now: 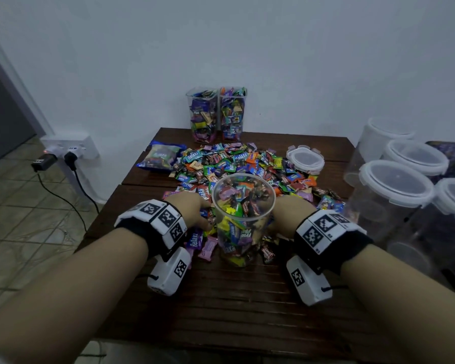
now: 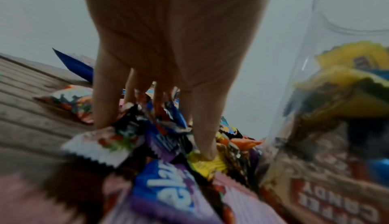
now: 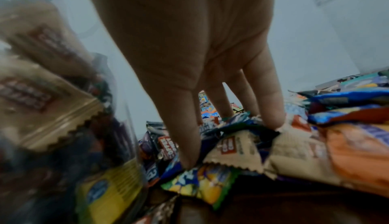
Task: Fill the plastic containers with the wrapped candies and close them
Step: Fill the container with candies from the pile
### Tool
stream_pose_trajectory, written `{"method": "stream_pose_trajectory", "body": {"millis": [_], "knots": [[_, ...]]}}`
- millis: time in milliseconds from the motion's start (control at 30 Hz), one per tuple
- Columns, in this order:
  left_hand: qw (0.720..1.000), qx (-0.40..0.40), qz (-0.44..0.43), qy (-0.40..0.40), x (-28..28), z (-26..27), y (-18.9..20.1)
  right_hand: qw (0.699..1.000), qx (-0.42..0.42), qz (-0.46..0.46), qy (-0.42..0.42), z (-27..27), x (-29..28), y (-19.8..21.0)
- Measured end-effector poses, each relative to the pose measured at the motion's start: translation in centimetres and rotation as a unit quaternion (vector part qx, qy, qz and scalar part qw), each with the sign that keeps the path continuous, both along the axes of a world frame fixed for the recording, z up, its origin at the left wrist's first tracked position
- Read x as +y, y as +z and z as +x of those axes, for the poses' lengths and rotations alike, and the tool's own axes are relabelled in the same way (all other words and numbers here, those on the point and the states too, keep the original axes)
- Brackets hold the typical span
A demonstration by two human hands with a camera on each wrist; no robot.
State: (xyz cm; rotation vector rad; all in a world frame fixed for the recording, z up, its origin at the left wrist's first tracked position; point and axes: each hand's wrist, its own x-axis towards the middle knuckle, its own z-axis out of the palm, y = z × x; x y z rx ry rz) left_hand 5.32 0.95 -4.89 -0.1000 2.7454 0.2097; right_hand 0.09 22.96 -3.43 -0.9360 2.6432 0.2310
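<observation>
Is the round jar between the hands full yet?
Nearly full, and still open. Candies pile close below the rim of the jar, and no lid covers it.

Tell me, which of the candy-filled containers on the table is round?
The round container standing between the two hands, its mouth open. The two filled containers by the wall are square-sided; the lidded tubs on the right hold no candy.

Both forearms bare, no sleeves. Left wrist band [image 1: 153, 224]: black strap carrying white plates printed with black square markers; white camera box [image 1: 168, 271] hung beneath. Right wrist band [image 1: 326, 229] and camera box [image 1: 306, 282] identical.
</observation>
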Motion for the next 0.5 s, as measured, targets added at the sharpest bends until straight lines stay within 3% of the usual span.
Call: {"method": "stream_pose_trajectory", "body": {"millis": [267, 500], "knots": [[0.997, 0.060, -0.053, 0.008, 1.2, 0.7, 0.8, 0.999, 0.044, -0.007, -0.020, 0.1, 0.0, 0.1], [0.990, 0.104, -0.059, 0.077, 0.7, 0.8, 1.1, 0.999, 0.028, -0.020, -0.036, -0.4, 0.1, 0.4]]}}
